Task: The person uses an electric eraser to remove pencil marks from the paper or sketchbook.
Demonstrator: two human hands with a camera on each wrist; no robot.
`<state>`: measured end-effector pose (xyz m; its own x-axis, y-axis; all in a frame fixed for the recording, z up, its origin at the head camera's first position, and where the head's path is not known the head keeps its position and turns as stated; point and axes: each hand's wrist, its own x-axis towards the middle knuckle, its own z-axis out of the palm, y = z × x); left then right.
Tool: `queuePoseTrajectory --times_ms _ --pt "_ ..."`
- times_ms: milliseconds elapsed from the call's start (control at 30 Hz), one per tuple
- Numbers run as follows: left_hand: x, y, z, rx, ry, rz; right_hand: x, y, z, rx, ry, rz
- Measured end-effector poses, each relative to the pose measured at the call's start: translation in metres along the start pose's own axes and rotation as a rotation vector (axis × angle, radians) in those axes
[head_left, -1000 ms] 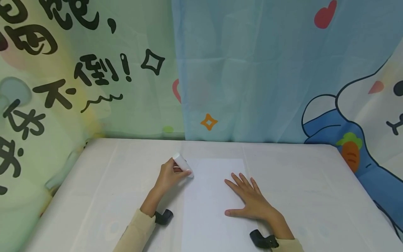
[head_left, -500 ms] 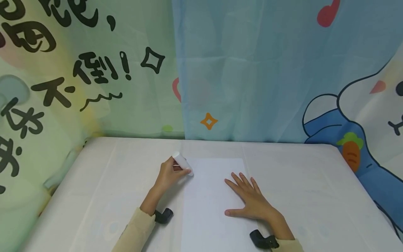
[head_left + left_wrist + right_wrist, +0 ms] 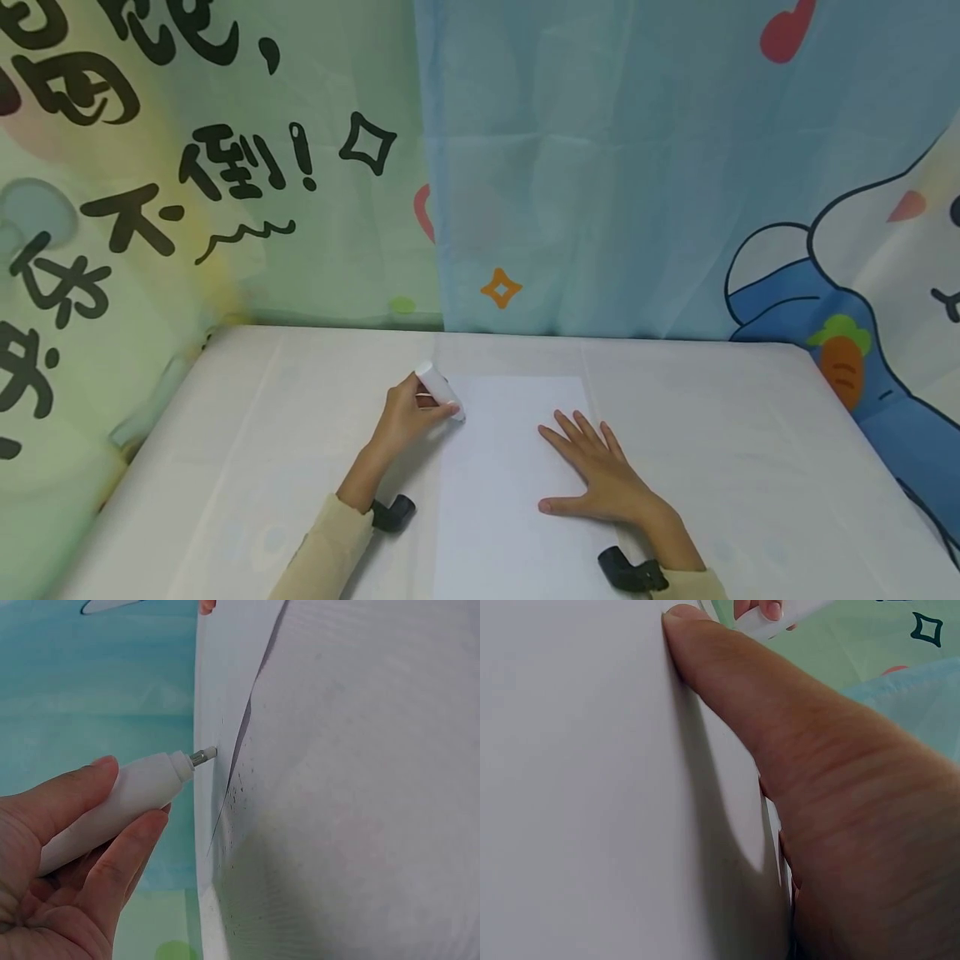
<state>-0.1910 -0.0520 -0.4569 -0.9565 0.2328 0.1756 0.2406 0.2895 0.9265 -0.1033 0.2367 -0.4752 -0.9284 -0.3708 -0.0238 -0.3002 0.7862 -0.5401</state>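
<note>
My left hand grips a white electric eraser between thumb and fingers, near the far left corner of a white sheet of paper. In the left wrist view, the small white tip of the electric eraser sticks out of a metal holder at the paper's surface; whether it touches is unclear. Dark crumbs are scattered along the paper's edge, which lifts slightly. My right hand rests on the paper's right side with fingers spread. Its thumb fills much of the right wrist view.
A white-covered table extends around the paper on both sides. Behind it hangs a printed curtain, green on the left and blue on the right. Black wrist cameras sit near both sleeve cuffs.
Both hands keep nearly the same place and hold on the paper and electric eraser. The head view shifts only slightly.
</note>
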Motion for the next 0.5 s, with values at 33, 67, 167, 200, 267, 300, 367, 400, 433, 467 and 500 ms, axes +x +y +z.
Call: queuePoseTrajectory --times_ms 33,67,167,200,267,300,367,400,433,467,500 --pt "0.0001 0.0000 0.0000 -0.002 -0.004 0.001 -0.0001 -0.0002 -0.0004 0.000 0.000 0.001" --pt "0.0002 0.0001 0.0000 -0.003 -0.007 0.000 -0.0002 -0.0003 -0.0006 0.001 0.000 0.003" --pt "0.0004 -0.0001 -0.0002 -0.001 -0.015 -0.002 -0.0003 -0.0011 -0.0016 0.005 0.002 0.002" --pt "0.0004 -0.0003 -0.0002 0.000 -0.017 -0.006 -0.0003 -0.0014 -0.0020 0.006 0.002 0.003" --pt "0.0004 -0.0005 -0.0005 0.003 -0.022 -0.012 -0.0004 -0.0017 -0.0023 0.002 0.002 0.001" --pt "0.0002 -0.0003 -0.0007 0.005 -0.024 -0.013 -0.0003 -0.0017 -0.0024 0.000 0.000 0.002" --pt "-0.0003 0.0001 -0.0012 0.010 -0.029 -0.015 -0.0003 -0.0016 -0.0023 -0.003 -0.001 0.003" --pt "-0.0002 -0.0002 -0.0014 0.011 -0.032 -0.017 -0.0003 -0.0016 -0.0021 -0.005 -0.001 0.003" --pt "-0.0005 0.0001 -0.0016 0.013 -0.033 -0.017 -0.0002 -0.0013 -0.0017 -0.007 -0.002 0.003" --pt "-0.0008 0.0004 -0.0019 0.016 -0.035 -0.016 -0.0002 -0.0011 -0.0013 -0.006 -0.001 0.003" --pt "-0.0012 0.0008 -0.0022 0.018 -0.037 -0.014 -0.0001 -0.0009 -0.0009 -0.004 0.000 0.002"
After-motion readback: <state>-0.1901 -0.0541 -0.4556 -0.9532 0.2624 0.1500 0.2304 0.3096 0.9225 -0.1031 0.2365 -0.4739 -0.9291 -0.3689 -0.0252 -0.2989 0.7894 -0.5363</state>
